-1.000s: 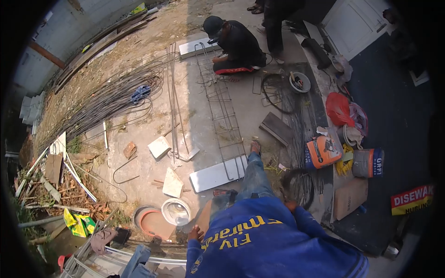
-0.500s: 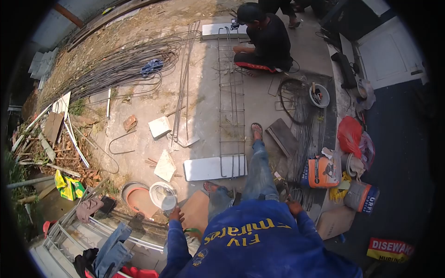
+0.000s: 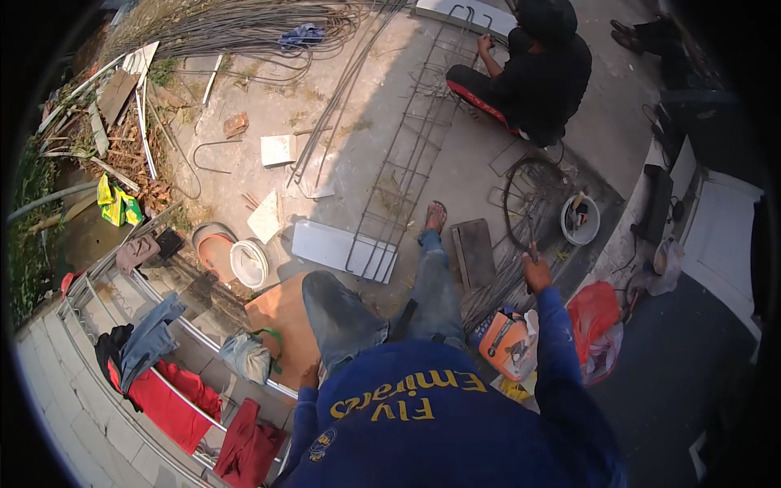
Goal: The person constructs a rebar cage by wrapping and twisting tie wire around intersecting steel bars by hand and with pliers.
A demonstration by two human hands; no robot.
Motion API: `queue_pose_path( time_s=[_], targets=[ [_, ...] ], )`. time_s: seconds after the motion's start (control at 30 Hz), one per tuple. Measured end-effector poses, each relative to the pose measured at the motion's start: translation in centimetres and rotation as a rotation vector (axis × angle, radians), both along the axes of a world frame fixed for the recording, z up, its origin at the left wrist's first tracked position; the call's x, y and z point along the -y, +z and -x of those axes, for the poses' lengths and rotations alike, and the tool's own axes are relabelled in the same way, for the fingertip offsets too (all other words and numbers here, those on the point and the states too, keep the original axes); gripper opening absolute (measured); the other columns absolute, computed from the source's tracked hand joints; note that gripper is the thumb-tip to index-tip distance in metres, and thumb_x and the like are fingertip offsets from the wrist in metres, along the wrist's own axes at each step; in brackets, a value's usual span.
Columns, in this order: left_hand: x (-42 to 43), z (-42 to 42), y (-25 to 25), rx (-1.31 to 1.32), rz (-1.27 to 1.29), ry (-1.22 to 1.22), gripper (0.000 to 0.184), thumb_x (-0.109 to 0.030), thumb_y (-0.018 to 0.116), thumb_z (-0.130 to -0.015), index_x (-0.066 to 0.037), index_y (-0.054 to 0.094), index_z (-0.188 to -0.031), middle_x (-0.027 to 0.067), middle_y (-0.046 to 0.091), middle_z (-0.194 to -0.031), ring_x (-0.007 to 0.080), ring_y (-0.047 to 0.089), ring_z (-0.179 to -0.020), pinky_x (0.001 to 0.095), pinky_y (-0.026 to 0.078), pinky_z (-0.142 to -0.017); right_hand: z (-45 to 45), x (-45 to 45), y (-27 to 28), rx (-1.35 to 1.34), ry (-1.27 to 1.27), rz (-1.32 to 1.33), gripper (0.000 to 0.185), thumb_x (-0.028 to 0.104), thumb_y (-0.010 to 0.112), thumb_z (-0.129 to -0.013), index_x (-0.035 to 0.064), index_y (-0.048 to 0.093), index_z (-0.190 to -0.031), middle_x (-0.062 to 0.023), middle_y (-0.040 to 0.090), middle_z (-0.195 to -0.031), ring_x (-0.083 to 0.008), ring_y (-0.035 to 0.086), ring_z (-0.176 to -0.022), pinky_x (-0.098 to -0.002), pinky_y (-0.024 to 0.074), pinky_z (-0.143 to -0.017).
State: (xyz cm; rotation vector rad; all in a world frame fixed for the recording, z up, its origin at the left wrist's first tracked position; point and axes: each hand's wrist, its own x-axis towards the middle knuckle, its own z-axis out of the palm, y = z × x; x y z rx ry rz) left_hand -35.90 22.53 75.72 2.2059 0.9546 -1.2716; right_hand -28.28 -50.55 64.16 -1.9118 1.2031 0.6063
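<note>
Tool raised in the right hand, steel cage ahead

Closest in, the left hand (image 3: pixel 310 376) hung low beside the left thigh, near the brown board (image 3: pixel 281 321), its arm drawn in; I could not tell whether its fingers were spread or closed. The right arm reached forward and out from the blue sleeve, and the right hand (image 3: pixel 537 273) was wrapped round the handle of a dark tool (image 3: pixel 533 234) (pincers, perhaps, though too small to be sure). It was gripped low, probably so that its head stood free, pointing away from the body toward the wire coil (image 3: pixel 508 198).

Ahead lay the steel cage (image 3: pixel 411 146), its near end over a white block (image 3: pixel 321 244) and its far end by another white slab (image 3: pixel 435 10), presumably to lift the rods off the concrete. Furthest off, a co-worker (image 3: pixel 561 69) crouched alongside the cage, forearms toward its far end.
</note>
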Motion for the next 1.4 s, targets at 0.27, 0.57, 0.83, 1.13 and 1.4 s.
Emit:
queue_pose_path(
  time_s=[0.27, 0.57, 0.83, 1.13, 1.4],
  targets=[
    [11.7, -9.8, 0.6, 0.328, 0.153, 0.352, 0.063, -0.044, 0.065, -0.099, 0.000, 0.060, -0.144, 0.0162, 0.066, -0.138, 0.0241, 0.058, -0.132, 0.0341, 0.042, -0.112, 3.1, -1.3, -1.2, -0.158, -0.119, -0.323, 0.039, 0.038, 0.065, -0.098, -0.0008, 0.066, -0.105, -0.0092, 0.061, -0.071, -0.0206, 0.061, -0.059, -0.0386, 0.0486, -0.057],
    [13.5, -7.2, -7.8, 0.403, 0.313, 0.568, 0.061, -0.043, 0.067, -0.100, -0.003, 0.058, -0.146, 0.0132, 0.064, -0.141, 0.0212, 0.058, -0.132, 0.0324, 0.042, -0.111, 7.7, -1.3, 5.4, -0.501, 0.322, -0.216, 0.067, 0.056, 0.069, -0.090, -0.0060, 0.072, -0.117, -0.0292, 0.074, -0.109, -0.0396, 0.072, -0.106, -0.0459, 0.0539, -0.093],
    [14.2, 16.4, -12.2, -0.066, 0.020, 0.435, 0.061, -0.050, 0.058, -0.099, -0.002, 0.066, -0.136, 0.0171, 0.069, -0.135, 0.0284, 0.066, -0.120, 0.0406, 0.052, -0.100, 5.4, 6.2, -1.0, -0.436, 0.352, -0.175, 0.047, 0.044, 0.070, -0.093, -0.0028, 0.069, -0.089, -0.0141, 0.069, -0.077, -0.0257, 0.068, -0.061, -0.0440, 0.0555, -0.057],
    [24.5, 13.4, -14.5, 0.149, 0.064, 0.570, 0.060, -0.049, 0.069, -0.094, -0.005, 0.069, -0.135, 0.0157, 0.074, -0.121, 0.0263, 0.071, -0.105, 0.0423, 0.055, -0.088, -16.1, 9.1, -5.4, -0.443, 0.954, -0.038, 0.072, 0.054, 0.062, -0.094, -0.0090, 0.065, -0.129, -0.0352, 0.063, -0.129, -0.0469, 0.055, -0.131, -0.0506, 0.0411, -0.110],
    [29.7, -12.0, -10.5, 0.319, 0.187, 0.646, 0.066, -0.053, 0.069, -0.093, -0.008, 0.064, -0.141, 0.0200, 0.071, -0.124, 0.0321, 0.068, -0.112, 0.0429, 0.050, -0.102, -28.5, 7.4, -9.7, -0.121, 0.810, 0.039, 0.053, 0.048, 0.071, -0.086, -0.0033, 0.070, -0.097, -0.0203, 0.073, -0.085, -0.0368, 0.074, -0.089, -0.0473, 0.0554, -0.083]
  ],
)
